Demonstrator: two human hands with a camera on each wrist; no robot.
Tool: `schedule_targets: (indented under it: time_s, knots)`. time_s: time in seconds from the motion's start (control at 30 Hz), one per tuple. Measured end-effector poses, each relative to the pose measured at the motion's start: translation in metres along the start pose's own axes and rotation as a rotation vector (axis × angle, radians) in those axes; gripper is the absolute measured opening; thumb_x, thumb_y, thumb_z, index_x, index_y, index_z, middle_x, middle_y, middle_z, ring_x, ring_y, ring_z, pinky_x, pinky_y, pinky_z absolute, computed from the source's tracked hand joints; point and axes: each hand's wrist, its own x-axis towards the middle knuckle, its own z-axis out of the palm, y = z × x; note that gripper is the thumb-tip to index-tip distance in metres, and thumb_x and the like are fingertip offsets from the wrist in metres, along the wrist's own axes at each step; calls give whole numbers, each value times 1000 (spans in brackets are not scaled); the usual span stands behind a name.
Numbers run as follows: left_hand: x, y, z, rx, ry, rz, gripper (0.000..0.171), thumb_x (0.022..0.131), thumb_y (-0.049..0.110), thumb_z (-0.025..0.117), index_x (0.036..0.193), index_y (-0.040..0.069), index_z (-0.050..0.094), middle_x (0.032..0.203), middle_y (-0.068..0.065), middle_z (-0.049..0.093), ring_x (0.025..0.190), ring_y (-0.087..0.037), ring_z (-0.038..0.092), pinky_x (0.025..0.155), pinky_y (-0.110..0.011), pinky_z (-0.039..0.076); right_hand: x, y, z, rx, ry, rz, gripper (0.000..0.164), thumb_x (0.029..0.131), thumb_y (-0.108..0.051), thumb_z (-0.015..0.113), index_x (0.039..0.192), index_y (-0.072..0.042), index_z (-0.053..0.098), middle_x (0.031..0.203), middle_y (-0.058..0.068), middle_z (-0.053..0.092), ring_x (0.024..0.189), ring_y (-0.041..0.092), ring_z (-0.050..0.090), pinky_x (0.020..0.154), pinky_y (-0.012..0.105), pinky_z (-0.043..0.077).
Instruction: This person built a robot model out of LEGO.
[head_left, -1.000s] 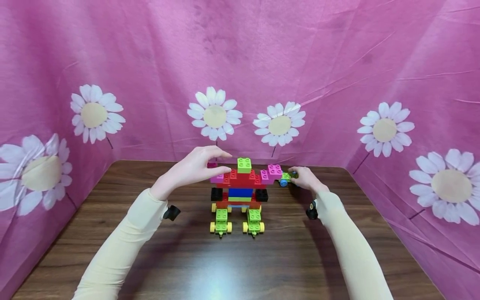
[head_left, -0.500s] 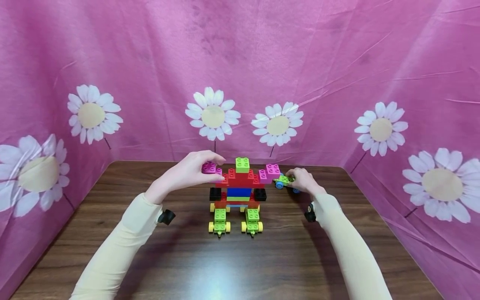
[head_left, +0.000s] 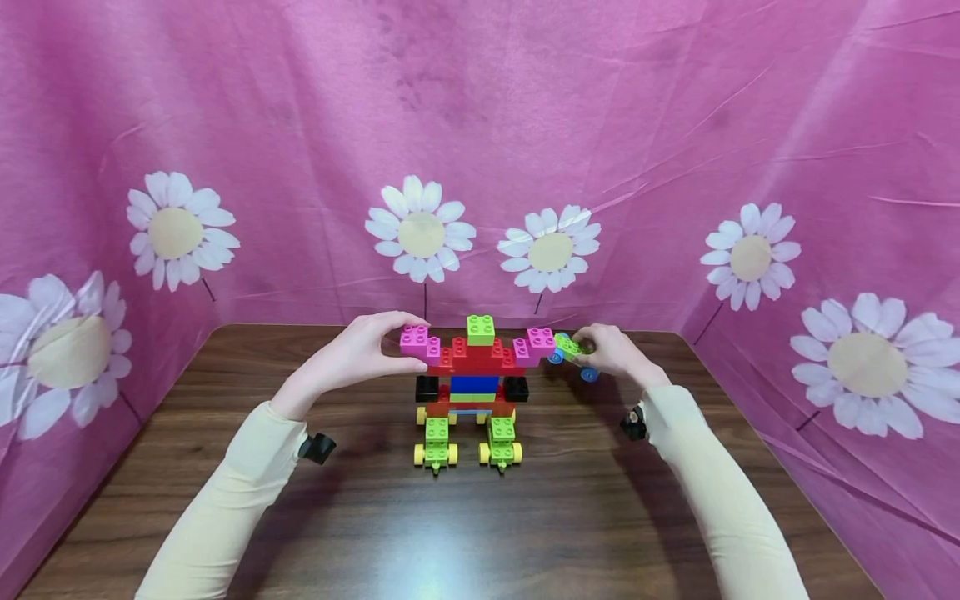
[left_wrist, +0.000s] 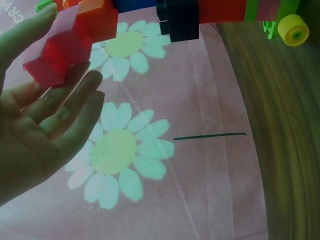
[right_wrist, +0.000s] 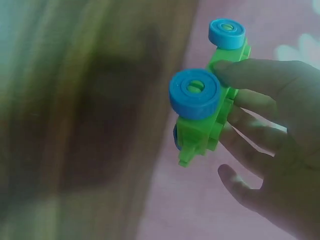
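Observation:
A robot-like figure of toy bricks point(head_left: 475, 360) stands upright in the middle of the table, with a red upper body, a blue middle and a lime brick point(head_left: 481, 330) on top. My left hand point(head_left: 365, 354) is at the figure's left arm of stepped pink bricks point(head_left: 415, 339). Its thumb lies on one side of these bricks and the fingers on the other, as the left wrist view shows. My right hand point(head_left: 611, 350) grips a lime-green toy car base point(right_wrist: 200, 117) with blue wheels, tilted, beside the pink bricks of the right arm point(head_left: 540, 341).
The figure's feet are two lime wheeled bases point(head_left: 437, 442) with yellow wheels, at its front. Black bricks point(head_left: 516, 388) jut out at its sides. Behind the wooden table point(head_left: 450, 533) hangs a pink cloth point(head_left: 637, 100) printed with white daisies.
My left hand has slid left from above the figure's shoulder to its outer pink bricks. The toy car base in my right hand has risen and tilted, exposing its wheels.

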Motion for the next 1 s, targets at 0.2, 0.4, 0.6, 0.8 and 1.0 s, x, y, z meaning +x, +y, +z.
schedule_targets:
  time_s: [0.2, 0.4, 0.6, 0.8, 1.0]
  knots:
    - [0, -2, 1, -25, 9, -24, 49, 81, 27, 83, 123, 9, 64, 110, -4, 71, 101, -19, 64, 87, -41, 58, 0, -27, -43, -10, 59, -70, 33, 82, -17, 78, 110, -1, 70, 94, 13, 68, 86, 24, 61, 79, 43, 53]
    - [1, -2, 0, -39, 7, -54, 41, 81, 26, 82, 116, 12, 65, 104, -1, 71, 97, -17, 64, 85, -36, 58, -2, -59, -86, -31, 112, -165, 31, 85, -14, 76, 112, 0, 69, 102, 16, 69, 93, 29, 64, 85, 47, 53]
    - [0, -4, 1, -51, 14, -49, 41, 82, 27, 81, 116, 11, 66, 105, -3, 71, 97, -18, 64, 86, -42, 58, 0, -89, -118, -57, 174, -246, 28, 85, -15, 77, 109, -5, 69, 99, 12, 69, 92, 25, 64, 83, 43, 53]
    - [-1, -4, 2, -84, 1, -75, 42, 82, 25, 82, 118, 11, 65, 104, -3, 70, 98, -19, 64, 88, -43, 58, -3, -123, -136, -88, 214, -362, 28, 85, -15, 77, 111, -7, 68, 101, 9, 70, 88, 22, 64, 80, 41, 53]
    - [0, -6, 4, -93, 13, -54, 43, 81, 24, 82, 118, 10, 65, 103, -5, 71, 97, -21, 64, 88, -46, 58, -7, -154, -140, -86, 264, -584, 31, 81, -13, 80, 110, -5, 70, 108, 8, 70, 93, 22, 63, 83, 37, 53]
